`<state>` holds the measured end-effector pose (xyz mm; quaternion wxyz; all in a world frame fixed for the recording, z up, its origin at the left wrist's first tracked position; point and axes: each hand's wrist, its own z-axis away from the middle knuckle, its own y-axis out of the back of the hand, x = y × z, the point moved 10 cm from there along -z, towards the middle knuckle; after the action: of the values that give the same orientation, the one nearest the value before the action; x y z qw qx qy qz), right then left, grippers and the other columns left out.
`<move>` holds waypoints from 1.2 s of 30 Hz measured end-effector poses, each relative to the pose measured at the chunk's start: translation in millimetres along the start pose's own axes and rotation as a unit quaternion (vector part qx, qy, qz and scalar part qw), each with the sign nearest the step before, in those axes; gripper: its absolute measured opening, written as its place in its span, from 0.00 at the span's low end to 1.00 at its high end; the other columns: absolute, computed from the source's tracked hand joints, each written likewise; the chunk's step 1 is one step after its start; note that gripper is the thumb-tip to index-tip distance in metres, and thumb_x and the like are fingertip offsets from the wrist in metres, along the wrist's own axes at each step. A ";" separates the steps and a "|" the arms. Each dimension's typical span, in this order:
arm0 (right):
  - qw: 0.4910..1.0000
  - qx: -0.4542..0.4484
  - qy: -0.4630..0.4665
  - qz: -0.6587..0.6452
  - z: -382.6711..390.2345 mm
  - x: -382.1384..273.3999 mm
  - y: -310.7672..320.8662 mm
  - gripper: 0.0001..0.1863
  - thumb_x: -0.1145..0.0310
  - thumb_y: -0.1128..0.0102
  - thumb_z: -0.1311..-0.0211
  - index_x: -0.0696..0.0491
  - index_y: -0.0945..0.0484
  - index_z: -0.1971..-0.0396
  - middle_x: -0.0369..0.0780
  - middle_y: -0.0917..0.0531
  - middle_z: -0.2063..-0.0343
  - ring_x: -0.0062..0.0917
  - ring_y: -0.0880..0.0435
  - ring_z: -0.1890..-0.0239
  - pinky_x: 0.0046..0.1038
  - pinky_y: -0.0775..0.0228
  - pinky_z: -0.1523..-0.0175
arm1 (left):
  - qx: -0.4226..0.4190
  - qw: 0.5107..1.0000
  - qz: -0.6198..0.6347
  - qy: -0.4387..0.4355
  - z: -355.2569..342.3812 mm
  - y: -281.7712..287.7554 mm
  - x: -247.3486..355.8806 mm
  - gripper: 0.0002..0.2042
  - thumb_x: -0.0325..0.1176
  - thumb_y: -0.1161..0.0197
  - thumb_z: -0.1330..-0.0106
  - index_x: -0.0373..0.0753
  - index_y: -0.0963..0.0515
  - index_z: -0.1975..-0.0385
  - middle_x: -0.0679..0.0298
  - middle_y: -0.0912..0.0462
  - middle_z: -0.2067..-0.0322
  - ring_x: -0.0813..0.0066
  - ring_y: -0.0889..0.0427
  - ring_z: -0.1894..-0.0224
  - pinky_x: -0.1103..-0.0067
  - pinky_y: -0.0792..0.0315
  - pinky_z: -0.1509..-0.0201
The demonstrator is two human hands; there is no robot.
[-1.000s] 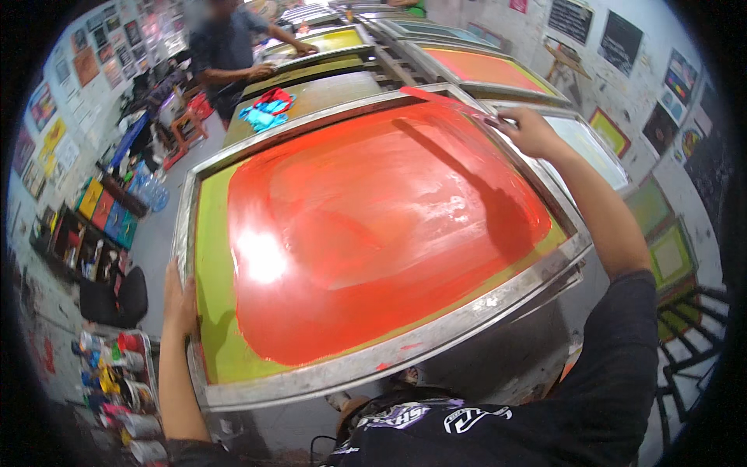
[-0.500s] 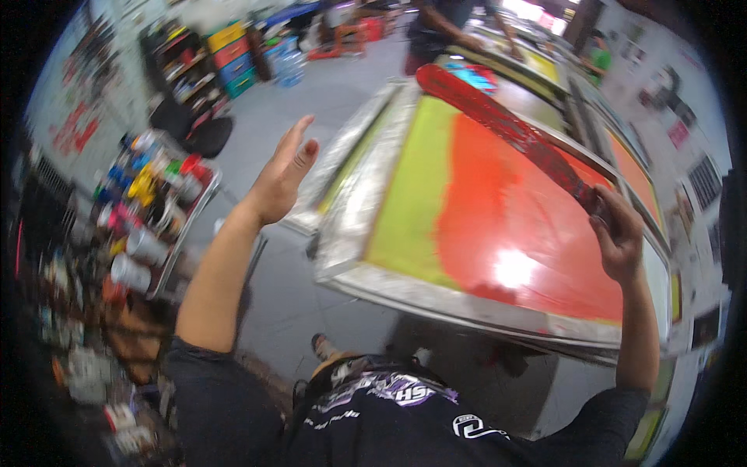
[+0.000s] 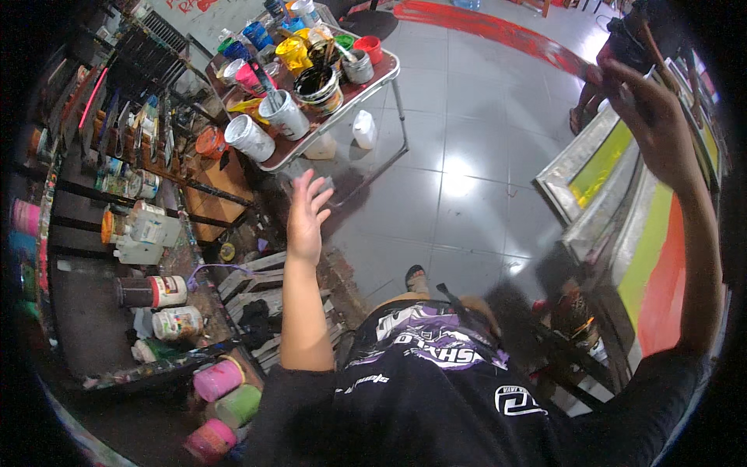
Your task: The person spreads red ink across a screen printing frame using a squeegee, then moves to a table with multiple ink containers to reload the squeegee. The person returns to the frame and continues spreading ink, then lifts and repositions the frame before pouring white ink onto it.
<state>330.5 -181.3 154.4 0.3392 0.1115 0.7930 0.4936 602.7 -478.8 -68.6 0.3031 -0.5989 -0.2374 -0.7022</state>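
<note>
My right hand (image 3: pixel 643 117) grips a long ink-coated red strip tool (image 3: pixel 490 33), raised at upper right and stretched leftward over the floor. My left hand (image 3: pixel 310 208) is in mid-air with its fingers spread, holding nothing, in front of a wheeled or legged table (image 3: pixel 391 76) crowded with ink tubs, including a white bucket (image 3: pixel 249 140), a yellow tub (image 3: pixel 292 56) and a red tub (image 3: pixel 368 48). Below and beside my right forearm lie metal-framed screens, one with red ink over yellow-green mesh (image 3: pixel 661 280).
Shelves with jars and cans (image 3: pixel 156 292) line the left, with wooden frames (image 3: pixel 257 288) low beside them. Grey tiled floor (image 3: pixel 467 218) spans the middle. A white jug (image 3: pixel 364 129) stands beneath the table. Another person (image 3: pixel 622 35) stands at upper right near more screens (image 3: pixel 580 167).
My view has swung left from the red screen to the ink table and shelves. My left hand has let go of the screen frame; my right hand has lifted the red tool off it.
</note>
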 end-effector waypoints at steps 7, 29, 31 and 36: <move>0.960 -0.130 0.070 0.237 -125.2 25.8 -79.7 0.21 0.58 0.47 0.43 0.60 0.28 0.59 0.48 0.21 0.71 0.34 0.22 0.69 0.29 0.31 0.66 | 0.140 0.988 0.060 0.029 32.6 121.1 -31.9 0.41 0.66 0.67 0.42 0.34 0.51 0.40 0.47 0.46 0.42 0.53 0.42 0.41 0.58 0.53 0.40; 0.997 0.010 -0.080 -0.005 -290.7 121.8 -434.7 0.21 0.63 0.44 0.50 0.51 0.31 0.54 0.45 0.23 0.66 0.40 0.24 0.61 0.38 0.32 0.58 | 0.116 0.982 -0.017 0.146 -161.7 132.7 -75.9 0.32 0.60 0.64 0.38 0.42 0.45 0.41 0.55 0.40 0.43 0.63 0.38 0.43 0.63 0.50 0.42; 0.993 0.015 -0.089 -0.079 -280.3 133.7 -468.6 0.22 0.62 0.45 0.48 0.51 0.31 0.52 0.44 0.22 0.66 0.36 0.23 0.64 0.35 0.32 0.60 | 0.054 0.985 -0.026 0.161 -208.3 101.6 -90.6 0.31 0.58 0.62 0.38 0.42 0.44 0.41 0.56 0.39 0.43 0.64 0.38 0.43 0.64 0.48 0.42; 0.738 -0.208 -0.292 -0.572 -241.4 108.9 -522.9 0.20 0.60 0.50 0.42 0.55 0.31 0.53 0.35 0.24 0.71 0.18 0.27 0.80 0.19 0.38 0.78 | -0.076 0.978 -0.029 0.194 -286.3 23.4 -119.6 0.32 0.60 0.62 0.39 0.43 0.44 0.41 0.58 0.37 0.45 0.65 0.37 0.44 0.65 0.48 0.42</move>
<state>175.5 -551.4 -272.9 0.7873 -0.2976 0.4471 0.3030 431.5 -677.8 -235.8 0.2763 -0.4650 -0.1376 -0.8297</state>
